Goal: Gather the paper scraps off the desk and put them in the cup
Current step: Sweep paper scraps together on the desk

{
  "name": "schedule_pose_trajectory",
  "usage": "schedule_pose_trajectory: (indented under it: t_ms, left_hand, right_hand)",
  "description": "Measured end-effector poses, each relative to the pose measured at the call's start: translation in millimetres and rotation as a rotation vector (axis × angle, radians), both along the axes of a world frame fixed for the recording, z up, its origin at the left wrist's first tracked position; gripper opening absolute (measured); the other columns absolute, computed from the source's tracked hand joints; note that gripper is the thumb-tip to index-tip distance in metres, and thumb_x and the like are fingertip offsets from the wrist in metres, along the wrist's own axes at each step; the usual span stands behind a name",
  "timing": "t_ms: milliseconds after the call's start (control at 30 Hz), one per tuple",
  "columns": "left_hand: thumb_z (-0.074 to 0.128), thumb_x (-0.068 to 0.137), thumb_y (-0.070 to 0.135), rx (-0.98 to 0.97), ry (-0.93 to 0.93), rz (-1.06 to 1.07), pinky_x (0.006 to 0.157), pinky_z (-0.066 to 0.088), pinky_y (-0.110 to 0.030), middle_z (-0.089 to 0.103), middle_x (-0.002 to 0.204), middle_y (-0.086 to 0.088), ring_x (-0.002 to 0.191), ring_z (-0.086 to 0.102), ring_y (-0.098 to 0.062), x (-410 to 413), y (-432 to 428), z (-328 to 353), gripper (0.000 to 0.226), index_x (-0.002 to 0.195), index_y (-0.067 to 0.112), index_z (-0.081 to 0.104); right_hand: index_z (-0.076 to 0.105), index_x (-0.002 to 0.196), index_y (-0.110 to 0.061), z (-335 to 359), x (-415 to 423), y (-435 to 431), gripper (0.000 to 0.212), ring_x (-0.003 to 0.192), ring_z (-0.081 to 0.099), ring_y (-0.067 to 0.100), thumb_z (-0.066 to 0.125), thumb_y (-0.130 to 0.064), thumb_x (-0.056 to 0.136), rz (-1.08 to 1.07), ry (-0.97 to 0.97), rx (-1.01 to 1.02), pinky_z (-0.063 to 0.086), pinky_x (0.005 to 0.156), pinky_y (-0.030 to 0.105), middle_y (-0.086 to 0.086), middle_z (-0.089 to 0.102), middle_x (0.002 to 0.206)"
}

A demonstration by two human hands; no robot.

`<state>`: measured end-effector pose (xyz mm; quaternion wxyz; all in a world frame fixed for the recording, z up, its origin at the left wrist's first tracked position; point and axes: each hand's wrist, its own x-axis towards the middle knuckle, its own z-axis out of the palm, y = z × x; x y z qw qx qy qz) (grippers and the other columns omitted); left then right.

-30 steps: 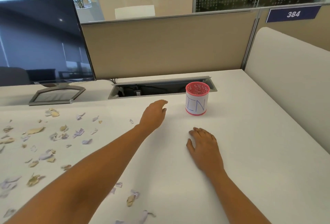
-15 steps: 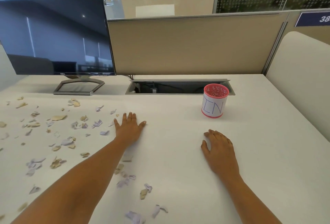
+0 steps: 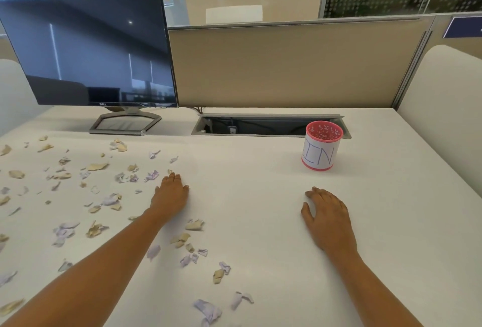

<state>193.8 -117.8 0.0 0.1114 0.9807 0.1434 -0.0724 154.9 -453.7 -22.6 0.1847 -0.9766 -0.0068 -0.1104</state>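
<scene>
Several tan and lilac paper scraps (image 3: 95, 167) lie scattered over the left half of the white desk (image 3: 260, 196), and more scraps (image 3: 194, 225) sit near its front edge. My left hand (image 3: 170, 193) lies palm down at the right border of the scraps, fingers together and bent at the tips, touching the desk. My right hand (image 3: 327, 215) rests flat on bare desk, holding nothing. A pink perforated cup (image 3: 321, 145) with a white "IN" label stands upright at the back right, well beyond my right hand.
A dark monitor (image 3: 88, 50) on a metal stand (image 3: 125, 124) stands at the back left. An open cable tray (image 3: 255, 125) is cut into the desk right behind the cup. A beige partition (image 3: 287, 65) closes the back, and white side panels (image 3: 443, 118) close both sides.
My left hand has drawn back from near the cup and settled on the desk beside the scraps, its fingers closing together. My right hand has stayed put. The view has swung left.
</scene>
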Motion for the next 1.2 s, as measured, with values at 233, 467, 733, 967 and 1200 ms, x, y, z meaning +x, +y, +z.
schedule_pose_trajectory:
  t_ms: [233,467,733,967,1200]
  left_hand:
    - [0.028,0.093,-0.006,0.039,-0.06,-0.056,0.116,0.016,-0.031,0.013,0.156,-0.015,0.145,0.014,-0.024,-8,-4,3,0.053,0.145,-0.001,0.018]
    - [0.028,0.092,-0.012,0.113,-0.05,-0.018,0.115,0.023,-0.038,-0.004,0.155,-0.022,0.146,-0.001,-0.035,2,-6,12,0.057,0.145,-0.003,0.01]
    - [0.032,0.092,-0.005,0.185,-0.019,-0.035,0.104,0.036,-0.032,0.039,0.136,-0.022,0.127,0.042,-0.031,16,-2,16,0.037,0.129,-0.006,0.036]
    - [0.041,0.084,-0.012,0.274,-0.112,-0.087,0.083,0.049,-0.035,0.062,0.107,-0.021,0.099,0.061,-0.034,13,-2,15,0.028,0.102,-0.003,0.061]
    - [0.045,0.084,-0.006,0.357,-0.136,-0.249,0.068,0.042,-0.032,0.041,0.063,-0.005,0.076,0.054,-0.028,12,-23,17,0.022,0.07,0.011,0.049]
  right_hand:
    - [0.05,0.13,-0.018,2,-1,0,0.038,0.135,0.037,0.016,0.046,-0.027,0.094,0.003,0.008,0.004,0.022,0.112,0.03,-0.001,0.045,0.142]
    - [0.05,0.13,-0.016,2,-1,0,0.038,0.135,0.038,0.017,0.047,-0.026,0.093,0.0,0.009,0.015,0.022,0.113,0.031,0.0,0.045,0.143]
    - [0.048,0.132,-0.019,2,0,0,0.039,0.136,0.035,0.015,0.045,-0.029,0.094,0.001,0.011,0.011,0.02,0.114,0.029,-0.002,0.043,0.145]
    - [0.048,0.131,-0.018,2,-1,-1,0.039,0.136,0.035,0.015,0.044,-0.028,0.095,0.01,0.007,0.002,0.02,0.113,0.029,-0.001,0.043,0.145]
    - [0.049,0.131,-0.018,0,-1,0,0.038,0.136,0.036,0.015,0.043,-0.029,0.094,0.008,0.005,0.007,0.02,0.114,0.03,-0.002,0.043,0.144]
